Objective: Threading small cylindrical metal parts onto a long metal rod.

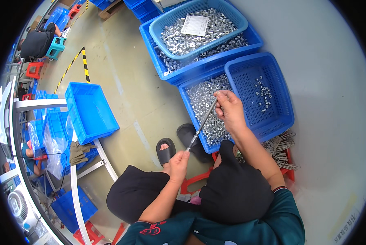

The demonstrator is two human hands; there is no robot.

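Note:
A thin metal rod (pixel 206 117) slants between my hands over my knees. My right hand (pixel 231 108) pinches its upper end, and my left hand (pixel 179 164) is closed round its lower end. Near the left hand, the rod has shinier sections that look like small metal sleeves on it, too small to be sure. Beneath the right hand stands a blue crate (pixel 196 124) full of small silvery metal sleeves (pixel 205 87). A blue perforated basket (pixel 280 108) rests on the crate's right side, with several loose metal pieces (pixel 264 92) inside.
Farther back, a light-blue basket (pixel 156 34) of metal parts with a paper slip (pixel 195 25) sits in a larger blue crate (pixel 175 78). Many thin rods (pixel 279 149) lie by my right elbow. At left, an open blue bin (pixel 91 110) is on a white frame (pixel 74 196).

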